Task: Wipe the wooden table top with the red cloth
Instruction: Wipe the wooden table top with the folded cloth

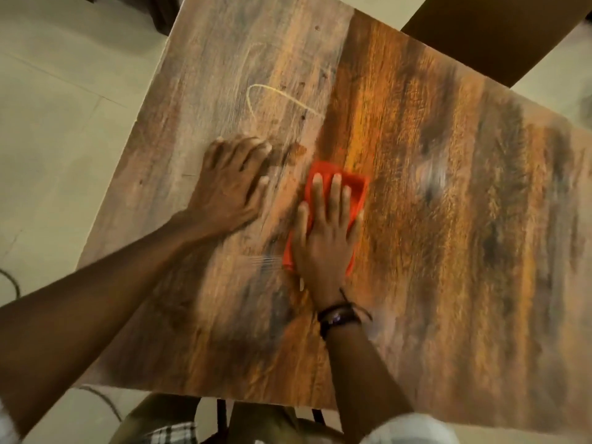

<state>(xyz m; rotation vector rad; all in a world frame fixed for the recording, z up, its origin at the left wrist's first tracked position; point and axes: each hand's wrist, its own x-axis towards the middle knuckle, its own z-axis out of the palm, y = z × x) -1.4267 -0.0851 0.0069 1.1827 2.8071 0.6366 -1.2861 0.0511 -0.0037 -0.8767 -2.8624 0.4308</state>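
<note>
The wooden table top [448,235] fills most of the head view, with streaky brown and orange grain. A folded red cloth [355,190] lies near its middle. My right hand [326,235] presses flat on the cloth, fingers spread and pointing away from me; a dark band sits on that wrist. My left hand [230,184] rests palm down on the bare wood just left of the cloth, fingers apart, holding nothing. A pale curved smear [272,91] marks the wood beyond my left hand.
A dark brown chair or seat [493,30] stands at the table's far right corner. Pale tiled floor [57,107] lies to the left. My legs and a dark frame [221,415] show below the near edge.
</note>
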